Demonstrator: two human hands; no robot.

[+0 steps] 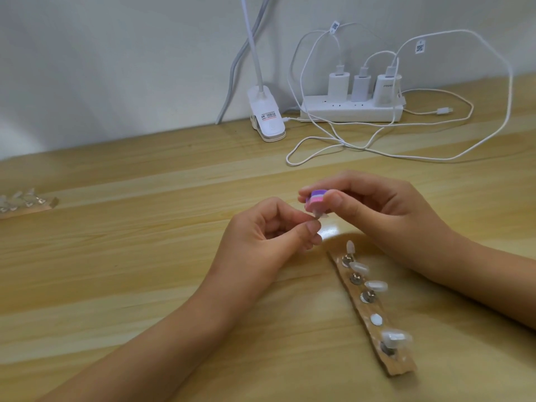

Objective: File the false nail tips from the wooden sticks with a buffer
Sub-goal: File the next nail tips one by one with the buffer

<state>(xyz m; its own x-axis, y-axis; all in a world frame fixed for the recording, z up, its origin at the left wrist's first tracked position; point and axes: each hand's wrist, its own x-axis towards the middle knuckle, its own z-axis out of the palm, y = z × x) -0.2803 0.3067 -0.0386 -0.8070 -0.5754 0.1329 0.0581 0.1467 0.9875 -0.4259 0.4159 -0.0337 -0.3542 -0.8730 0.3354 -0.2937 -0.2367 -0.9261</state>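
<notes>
Both hands meet just above the middle of the worktop (121, 256). The left hand (261, 239) has its grip closed on a single nail tip (319, 216), pinched between thumb and forefinger with the other fingers curled in behind. The right hand (385, 210) grips a small pink-and-purple buffer (316, 198) between thumb and fingertips. The buffer's underside sits on the nail tip, at about one o'clock from the left thumb.

At five o'clock from the hands a wooden stick (374, 323) lies flat on the worktop, running from eleven to five o'clock, with its upper end near the right wrist. Four pale mounted tips (376, 285) stand along it on little metal studs, and one white pad (376, 319) between them is bare.

Far out at nine o'clock, by the picture's edge, lies a second stick (32, 208) carrying clear tips. At one o'clock against the wall a white power strip (351, 113) holds three chargers (361, 88), its cables (348, 146) looping over the wood. A clip lamp (268, 117) stands at twelve o'clock.
</notes>
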